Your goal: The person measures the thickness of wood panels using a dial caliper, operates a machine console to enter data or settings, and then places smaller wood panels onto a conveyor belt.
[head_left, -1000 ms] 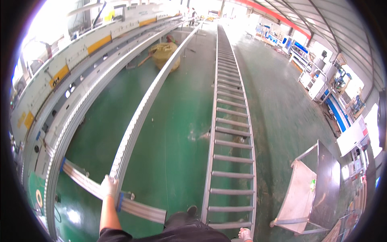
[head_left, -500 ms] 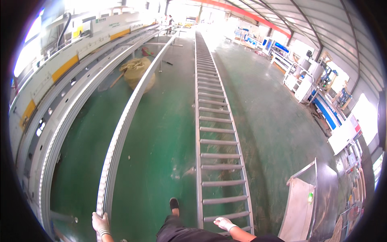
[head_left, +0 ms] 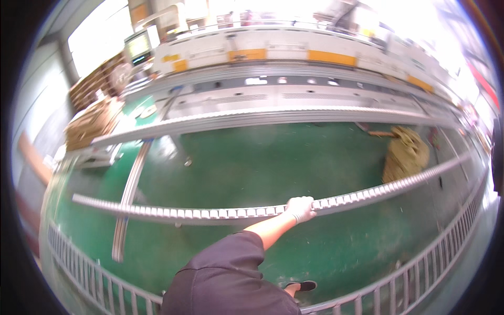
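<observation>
A long grey metal rail (head_left: 231, 213) with a row of pale, evenly spaced segments along its upper side runs across the middle of the view. My left hand (head_left: 301, 209), in a white glove, is closed over this rail a little right of its middle. Its fingers wrap over the far side, so the fingertips are partly hidden. The dark-sleeved left arm reaches up to it from the lower edge. My right hand is out of view.
A crosswise metal support (head_left: 131, 181) lies beneath the rail's left end. Beyond are another long rail (head_left: 262, 116) and a long white-and-yellow machine (head_left: 286, 51). A tan sack (head_left: 404, 157) stands at right, stacked cardboard (head_left: 92, 123) at left. A ladder-like metal frame (head_left: 401, 281) curves along the near side.
My view has swung left, so the rail now lies crosswise. My left hand is still on the rail, and my right hand has left the view.
</observation>
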Available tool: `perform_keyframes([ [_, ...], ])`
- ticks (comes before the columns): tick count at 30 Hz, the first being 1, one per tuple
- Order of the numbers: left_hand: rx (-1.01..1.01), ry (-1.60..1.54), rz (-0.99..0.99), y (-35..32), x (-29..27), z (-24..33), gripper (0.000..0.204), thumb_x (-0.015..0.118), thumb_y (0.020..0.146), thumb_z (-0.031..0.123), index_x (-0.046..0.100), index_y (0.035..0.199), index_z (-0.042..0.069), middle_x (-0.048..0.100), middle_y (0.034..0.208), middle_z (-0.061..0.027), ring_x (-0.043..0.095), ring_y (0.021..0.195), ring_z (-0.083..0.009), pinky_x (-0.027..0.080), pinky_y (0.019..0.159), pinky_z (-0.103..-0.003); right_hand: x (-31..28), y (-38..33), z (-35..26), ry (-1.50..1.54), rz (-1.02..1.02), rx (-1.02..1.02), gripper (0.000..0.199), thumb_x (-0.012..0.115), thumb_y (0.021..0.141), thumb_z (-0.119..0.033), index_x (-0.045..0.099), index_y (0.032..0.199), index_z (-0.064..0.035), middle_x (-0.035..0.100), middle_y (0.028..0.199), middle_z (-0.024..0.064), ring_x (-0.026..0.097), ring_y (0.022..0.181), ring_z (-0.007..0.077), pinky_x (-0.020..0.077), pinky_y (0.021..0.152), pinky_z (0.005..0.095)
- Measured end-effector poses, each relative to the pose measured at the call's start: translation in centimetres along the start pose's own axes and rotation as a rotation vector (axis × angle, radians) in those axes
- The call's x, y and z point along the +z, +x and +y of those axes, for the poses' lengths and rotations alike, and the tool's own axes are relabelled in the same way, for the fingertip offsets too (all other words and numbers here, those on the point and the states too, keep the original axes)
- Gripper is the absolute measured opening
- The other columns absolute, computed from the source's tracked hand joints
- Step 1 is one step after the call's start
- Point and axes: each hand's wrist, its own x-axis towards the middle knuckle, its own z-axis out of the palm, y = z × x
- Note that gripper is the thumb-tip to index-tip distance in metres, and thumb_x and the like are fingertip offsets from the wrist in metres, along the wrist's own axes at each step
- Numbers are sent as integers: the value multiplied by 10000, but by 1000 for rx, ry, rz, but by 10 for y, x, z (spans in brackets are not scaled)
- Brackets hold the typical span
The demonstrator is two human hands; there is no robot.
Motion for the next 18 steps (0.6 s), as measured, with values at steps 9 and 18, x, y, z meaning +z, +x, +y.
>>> perform_keyframes([
  [9,-164,136,-101,96,24,123,457,781,821,384,642,1133,79,723,1070,-135,712,1033,-307,578,884,-433,-22,281,-396,-142,-127,-198,260,640,979,-260,660,1181,-97,659,997,91,615,935,245,496,769,402],
  [18,-10,98,-51,320,110,368,397,754,856,367,646,1063,47,701,1008,-175,710,978,-334,574,836,-455,-24,520,-649,-6,-281,-361,364,658,982,-247,595,1306,-95,651,1206,111,604,1108,270,511,920,443],
])
